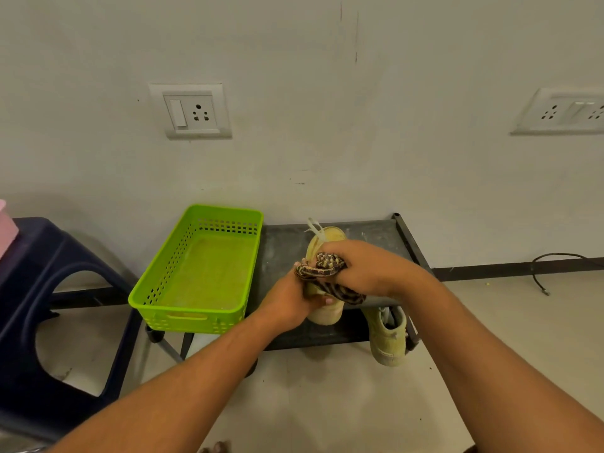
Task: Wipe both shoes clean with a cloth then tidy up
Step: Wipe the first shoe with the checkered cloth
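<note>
Right hand (366,269): fingers curled over a bunched, dark patterned cloth (325,266), pressing it onto the side of the first shoe (328,313). The wad sits under the fingers so the palm can bear down. A tail of cloth hangs loose below the hand.

Left hand (291,302): wraps the shoe from the near side, one fingertip showing at the lower edge. Judged to be the bracing hand, holding the shoe steady against the rubbing. The shoe is stood on end over the low dark rack (284,246), pale lace ends sticking up at the top. Cannot tell whether its lower end rests on the rack.

Second shoe (389,338): same yellowish colour, at the rack's front right corner, overhanging the edge, just beside the working hands. Probably parked within reach for its turn, or already done; cannot tell which.

Green basket (192,317): on the rack's left end, nothing visible inside. Likely the place for the cloth at tidy-up.

Further out: a dark blue stool (49,256) to the left and a wall socket (192,111) above.
</note>
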